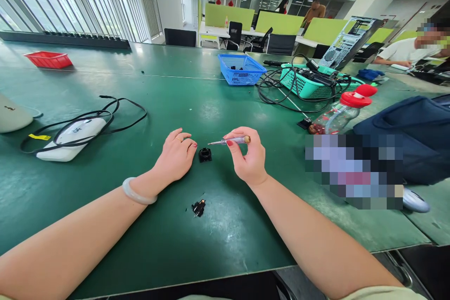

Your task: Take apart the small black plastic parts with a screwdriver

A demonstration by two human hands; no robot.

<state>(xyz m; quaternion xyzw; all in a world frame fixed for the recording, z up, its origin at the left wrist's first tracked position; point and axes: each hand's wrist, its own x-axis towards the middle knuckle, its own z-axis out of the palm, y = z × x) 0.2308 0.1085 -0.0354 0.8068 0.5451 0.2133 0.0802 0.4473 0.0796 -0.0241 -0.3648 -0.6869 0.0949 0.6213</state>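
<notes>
My right hand pinching small screwdriver, tip pointing left. My left hand loosely curled on green table, empty, just beside small black part.

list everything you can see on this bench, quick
table: 1, dark green, under everything
small black part: 1, black, centre, by the left fingertips
loose black piece: 1, black, between the forearms
white device: 1, white, left, with a black cable
tray: 1, red, far left
blue basket: 1, blue, far centre
teal basket: 1, teal, far right, holds cables
bottle: 1, clear with a red cap, right
bag: 1, navy, right
screwdriver: 1, silver, in right grip
left hand: 1, resting on table
right hand: 1, holding screwdriver
</notes>
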